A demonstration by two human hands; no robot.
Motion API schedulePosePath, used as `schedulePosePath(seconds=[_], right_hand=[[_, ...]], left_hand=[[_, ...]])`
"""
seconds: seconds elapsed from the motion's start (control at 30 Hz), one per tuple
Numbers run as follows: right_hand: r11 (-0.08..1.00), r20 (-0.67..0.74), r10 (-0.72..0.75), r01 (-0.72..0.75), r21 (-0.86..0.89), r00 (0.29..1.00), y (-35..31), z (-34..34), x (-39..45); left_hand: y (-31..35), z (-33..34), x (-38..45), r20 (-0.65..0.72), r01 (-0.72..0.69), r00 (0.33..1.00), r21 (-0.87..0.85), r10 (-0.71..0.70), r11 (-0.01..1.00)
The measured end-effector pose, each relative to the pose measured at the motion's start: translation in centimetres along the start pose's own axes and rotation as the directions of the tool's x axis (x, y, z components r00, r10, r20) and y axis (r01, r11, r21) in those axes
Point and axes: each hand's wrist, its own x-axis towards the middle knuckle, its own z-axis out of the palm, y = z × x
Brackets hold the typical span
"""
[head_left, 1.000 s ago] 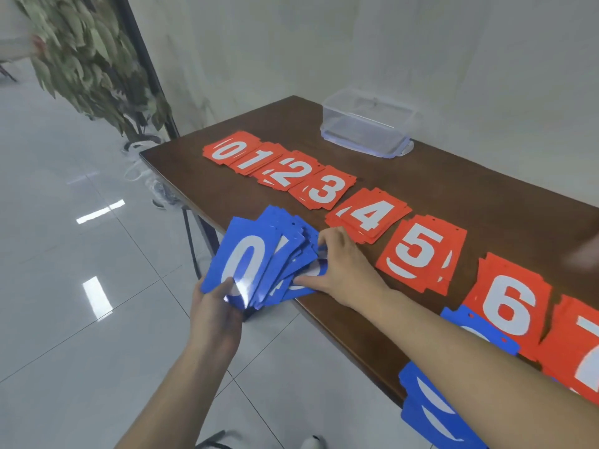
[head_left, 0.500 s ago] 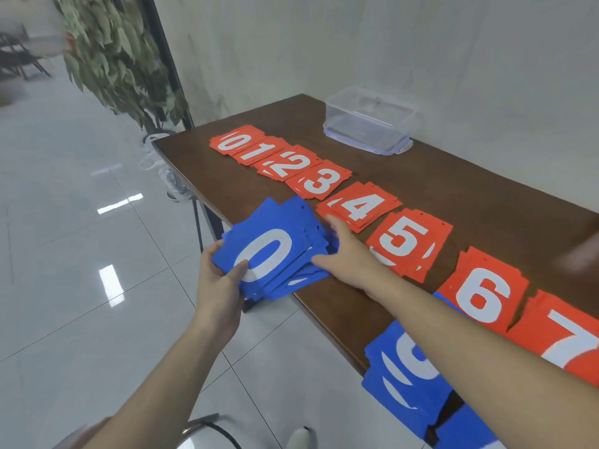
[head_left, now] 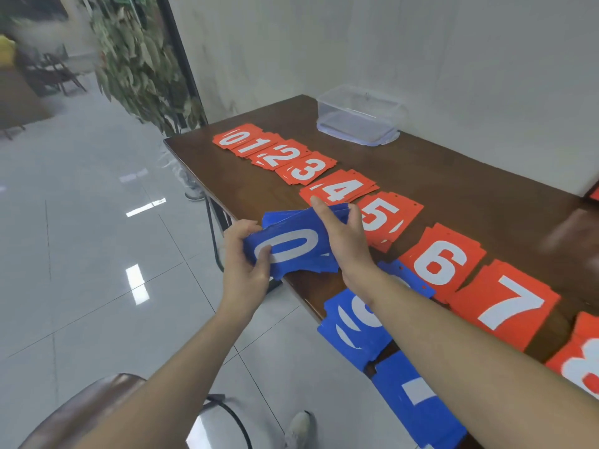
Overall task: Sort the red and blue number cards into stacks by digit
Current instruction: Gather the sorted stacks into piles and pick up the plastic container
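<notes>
Since a second ago, you are squaring the fanned blue cards (head_left: 293,247) into one tight pack, lifted just over the table (head_left: 453,189) edge. Your left hand (head_left: 246,270) is gripping the near end, thumb on the white zero, while your right hand (head_left: 343,241) is clasping the far end to align the edges. Red stacks (head_left: 340,186) are lying in digit order behind, likely guiding where the blue ones are going.
</notes>
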Motion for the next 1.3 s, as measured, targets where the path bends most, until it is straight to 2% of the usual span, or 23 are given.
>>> schedulePosePath(seconds=[0.1, 0.2, 0.27, 0.37, 0.47, 0.57, 0.67, 0.77, 0.87, 0.97, 1.0, 1.07, 1.2, 1.3], right_hand=[[1.0, -0.008, -0.027, 0.027, 0.012, 1.0, 0.2, -0.7, -0.9], [0.995, -0.027, -0.07, 0.068, -0.067, 0.997, 0.9, -1.3, -1.6], [0.984, -0.034, -0.11, 0.104, -0.141, 0.993, 1.4, -1.6, -1.8], [0.978, -0.025, -0.081, 0.075, -0.196, 0.996, 1.2, -1.5, -1.7], [0.98, -0.04, -0.076, 0.068, -0.187, 0.996, 0.9, -1.1, -1.6], [0.96, -0.065, -0.16, 0.139, -0.243, 0.985, 1.1, -0.9, -1.8], [0.947, -0.09, -0.212, 0.182, -0.264, 0.973, 1.3, -1.0, -1.8], [0.962, -0.125, -0.184, 0.153, -0.227, 0.975, 1.5, -0.4, -2.0], [0.976, -0.149, -0.152, 0.125, -0.177, 0.977, 1.7, 0.6, -2.3], [0.956, -0.171, -0.174, 0.125, -0.264, 0.97, 1.7, 0.8, -2.1], [0.95, -0.175, -0.173, 0.118, -0.287, 0.969, 2.0, 0.6, -1.8], [0.96, -0.191, -0.152, 0.098, -0.263, 0.97, 2.5, 0.3, -1.4], [0.948, -0.168, -0.108, 0.051, -0.314, 0.98, 2.4, 0.9, -1.5], [0.922, -0.121, -0.129, 0.074, -0.381, 0.984, 2.2, 1.4, -1.8]], left_hand=[[0.8, 0.2, -0.6, 0.067, 0.039, 0.997, 0.017, -0.04, 0.999], [1.1, -0.2, -1.2, 0.092, 0.086, 0.991, 0.132, -0.099, 0.988], [1.3, -0.6, -1.5, 0.136, 0.063, 0.987, 0.197, -0.091, 0.978], [1.5, -0.9, -1.3, 0.232, 0.005, 0.971, 0.234, -0.061, 0.972], [1.0, -1.4, -0.7, 0.272, -0.05, 0.962, 0.229, -0.014, 0.972], [0.1, -1.8, -0.3, 0.294, -0.096, 0.956, 0.224, 0.027, 0.97], [-0.9, -2.2, 0.4, 0.306, -0.077, 0.952, 0.196, 0.013, 0.978], [-1.7, -1.9, 0.5, 0.33, -0.058, 0.944, 0.152, 0.005, 0.987], [-1.7, -1.5, 0.5, 0.325, -0.122, 0.943, 0.142, 0.07, 0.982], [-2.2, -2.0, 1.2, 0.394, -0.134, 0.917, 0.149, 0.066, 0.98], [-2.7, -2.2, 1.4, 0.428, -0.178, 0.9, 0.188, 0.082, 0.966], [-3.7, -2.5, 1.4, 0.467, -0.225, 0.878, 0.209, 0.105, 0.952], [-2.7, -1.6, 1.8, 0.407, -0.054, 0.913, 0.172, -0.022, 0.984], [-2.5, -1.5, 2.8, 0.362, 0.044, 0.929, 0.105, -0.079, 0.993]])
